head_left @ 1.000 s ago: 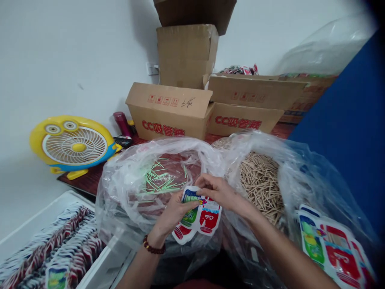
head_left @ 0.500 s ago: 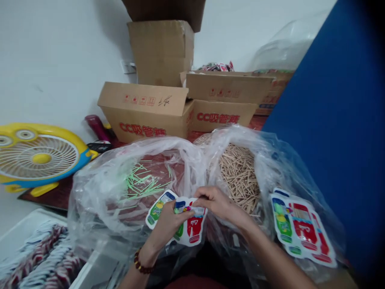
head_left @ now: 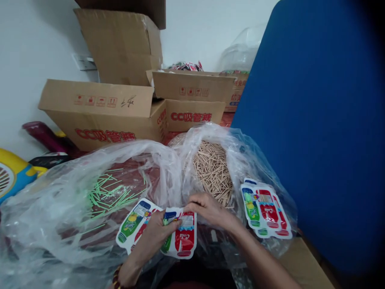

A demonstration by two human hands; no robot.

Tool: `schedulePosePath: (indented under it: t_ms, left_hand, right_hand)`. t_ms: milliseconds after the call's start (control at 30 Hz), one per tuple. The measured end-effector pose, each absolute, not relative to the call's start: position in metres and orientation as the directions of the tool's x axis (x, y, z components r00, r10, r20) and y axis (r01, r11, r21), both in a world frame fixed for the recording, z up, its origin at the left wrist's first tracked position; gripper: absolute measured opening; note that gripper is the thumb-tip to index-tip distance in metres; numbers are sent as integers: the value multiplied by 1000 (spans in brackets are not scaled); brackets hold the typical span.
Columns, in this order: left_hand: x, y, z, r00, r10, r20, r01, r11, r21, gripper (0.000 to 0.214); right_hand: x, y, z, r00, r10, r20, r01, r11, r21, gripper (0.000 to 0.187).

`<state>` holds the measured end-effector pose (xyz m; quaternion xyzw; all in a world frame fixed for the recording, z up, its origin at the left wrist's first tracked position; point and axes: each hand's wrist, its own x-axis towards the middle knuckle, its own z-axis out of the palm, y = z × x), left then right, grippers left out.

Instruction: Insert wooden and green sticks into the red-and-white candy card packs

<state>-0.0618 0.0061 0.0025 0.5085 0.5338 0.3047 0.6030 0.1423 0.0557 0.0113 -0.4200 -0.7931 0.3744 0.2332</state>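
Observation:
My left hand (head_left: 156,230) grips a flat, bottle-shaped candy packet (head_left: 187,239) printed with a green bottle and a red cola bottle, its thumb across the front. At the packet's top edge, the fingers of my right hand (head_left: 207,206) are pinched together; the fingertips are partly hidden. Another packet of the same print (head_left: 132,222) lies under and left of my left hand. Beyond it, thin green straws (head_left: 111,196) lie loose in a clear plastic bag (head_left: 144,146). Many tan sticks (head_left: 213,170) fill a second plastic bag (head_left: 207,130) past my right hand.
Several similar packets (head_left: 269,210) are stacked at the right, on plastic. Open cardboard boxes (head_left: 99,116) stand behind the bags. A blue panel (head_left: 300,120) rises on the right. Part of a yellow and blue fan (head_left: 18,176) and a dark red bottle (head_left: 45,136) are at left.
The view has turned to the right, so the boxes, bags and fan sit further left in it. Both hands stay at the same packet, the right still pinching its top edge.

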Motion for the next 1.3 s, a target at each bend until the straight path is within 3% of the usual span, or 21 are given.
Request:
schedulePosePath:
  t_ms: [100, 200, 267, 733, 967, 1133, 1300]
  left_hand:
    - [-64, 4, 0, 257, 896, -363, 178, 326, 929, 25]
    - [-69, 2, -5, 264, 889, -374, 151, 345, 926, 27]
    - [-71, 1, -8, 248, 886, -392, 119, 374, 920, 26]
    - [-75, 1, -16, 192, 905, -379, 61, 374, 925, 24]
    - [-83, 2, -20, 175, 914, -366, -1, 372, 928, 24]
    - [-78, 3, -16, 178, 907, -383, 51, 380, 924, 22]
    - [-82, 1, -18, 160, 909, -386, 9, 390, 921, 23]
  right_hand:
    - [167, 70, 5, -325, 944, 54, 647, 263, -716, 29]
    - [192, 82, -6, -52, 999, -6, 869, 42, -492, 23]
    - [203, 86, -13, 6, 999, -42, 916, -22, -400, 22]
    - [185, 99, -22, -92, 979, -180, 983, 61, -176, 23]
    - [188, 92, -10, -283, 932, -225, 956, 254, -149, 22]
    - [170, 86, -19, -281, 936, -212, 958, 260, -121, 28]
    - [176, 93, -28, -268, 939, -218, 950, 220, -220, 25]
